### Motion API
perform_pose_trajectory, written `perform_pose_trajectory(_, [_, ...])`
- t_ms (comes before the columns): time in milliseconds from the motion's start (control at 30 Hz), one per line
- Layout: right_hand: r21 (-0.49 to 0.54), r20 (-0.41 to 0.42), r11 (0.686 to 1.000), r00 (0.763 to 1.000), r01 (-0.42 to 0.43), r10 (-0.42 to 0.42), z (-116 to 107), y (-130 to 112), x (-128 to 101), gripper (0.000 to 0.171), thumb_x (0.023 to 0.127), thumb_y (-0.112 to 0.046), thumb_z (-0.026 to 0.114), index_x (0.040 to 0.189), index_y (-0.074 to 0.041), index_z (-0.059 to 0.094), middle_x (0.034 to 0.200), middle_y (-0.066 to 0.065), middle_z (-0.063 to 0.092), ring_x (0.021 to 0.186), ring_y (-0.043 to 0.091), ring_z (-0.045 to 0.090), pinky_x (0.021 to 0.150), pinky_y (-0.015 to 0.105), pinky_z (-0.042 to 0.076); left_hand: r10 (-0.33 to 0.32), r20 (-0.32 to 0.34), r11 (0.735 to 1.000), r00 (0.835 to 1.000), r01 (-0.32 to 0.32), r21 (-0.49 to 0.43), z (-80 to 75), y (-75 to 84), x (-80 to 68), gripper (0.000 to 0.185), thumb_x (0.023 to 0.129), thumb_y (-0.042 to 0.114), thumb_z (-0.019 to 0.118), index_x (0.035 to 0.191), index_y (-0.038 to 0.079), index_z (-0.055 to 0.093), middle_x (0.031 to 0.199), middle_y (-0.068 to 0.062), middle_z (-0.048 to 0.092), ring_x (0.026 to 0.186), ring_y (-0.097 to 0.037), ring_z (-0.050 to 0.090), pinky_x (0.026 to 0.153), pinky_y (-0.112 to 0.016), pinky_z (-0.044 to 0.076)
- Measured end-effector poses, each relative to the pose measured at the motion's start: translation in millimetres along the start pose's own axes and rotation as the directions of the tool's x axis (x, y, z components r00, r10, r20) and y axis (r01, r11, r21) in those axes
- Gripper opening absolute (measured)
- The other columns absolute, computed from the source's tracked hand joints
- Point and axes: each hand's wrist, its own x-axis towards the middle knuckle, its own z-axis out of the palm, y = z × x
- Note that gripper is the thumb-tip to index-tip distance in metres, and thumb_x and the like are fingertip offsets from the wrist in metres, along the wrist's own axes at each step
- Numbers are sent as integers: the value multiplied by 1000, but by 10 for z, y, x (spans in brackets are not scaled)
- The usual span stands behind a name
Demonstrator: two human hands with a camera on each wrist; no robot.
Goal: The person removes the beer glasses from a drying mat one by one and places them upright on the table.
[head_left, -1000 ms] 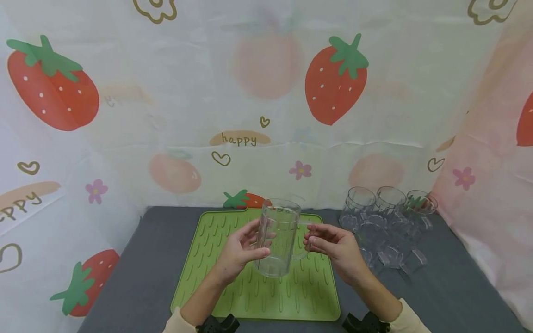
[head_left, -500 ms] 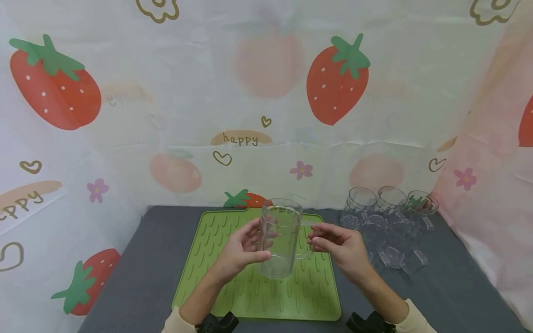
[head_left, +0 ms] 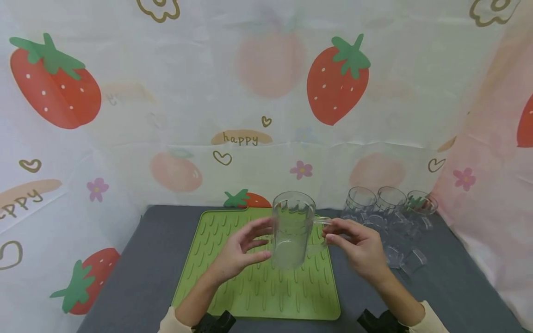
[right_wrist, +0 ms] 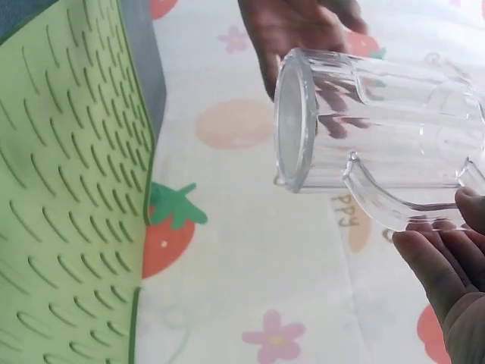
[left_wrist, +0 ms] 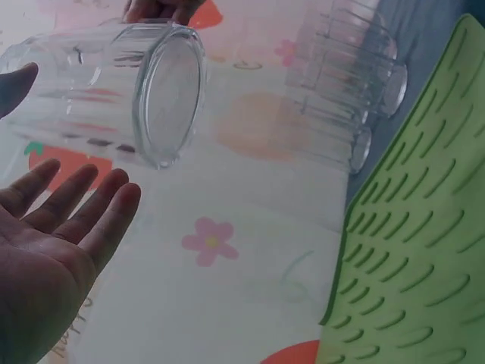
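A clear mug (head_left: 292, 230) hangs upright above the green mat (head_left: 233, 296), its handle pinched in the right hand (head_left: 361, 245) fingers, while the left hand (head_left: 239, 249), fingers straight and apart, hovers just beside its body.

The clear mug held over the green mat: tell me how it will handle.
The clear mug looks rigid and probably light, since fingers on its handle alone carry it. Its smooth walls may be slippery. On its side, the handle would likely stop it rolling.
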Motion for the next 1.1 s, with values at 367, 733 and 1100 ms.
perform_pose_trajectory(367, [-38,-146,998,988,43,-48,-357,-13,55,30,81,25,60,111,20,62,98,-5,74,88,5,72,74,17,57,-12,-33,998,999,14,64,-280,-90,-192,60,92,4,65,145,-3,38,147,-23,43,132,-12,52,103,-26,48])
perform_pose_trajectory(733, [-212,-292,977,954,5,-68,-756,-47,24,28,80,23,63,108,23,61,94,-10,74,83,1,72,73,15,57,-115,-177,966,977,151,208,-619,-237,-494,60,92,10,67,146,5,41,149,-17,44,131,-3,49,105,-25,46])
perform_pose_trajectory(1100, [-110,-464,994,884,11,-61,-1118,-55,-42,28,79,24,63,106,21,64,89,-2,76,74,6,73,70,15,57,-204,-312,906,928,300,299,-820,-450,-830,62,91,15,70,146,7,42,148,-15,46,126,6,47,104,-20,44])
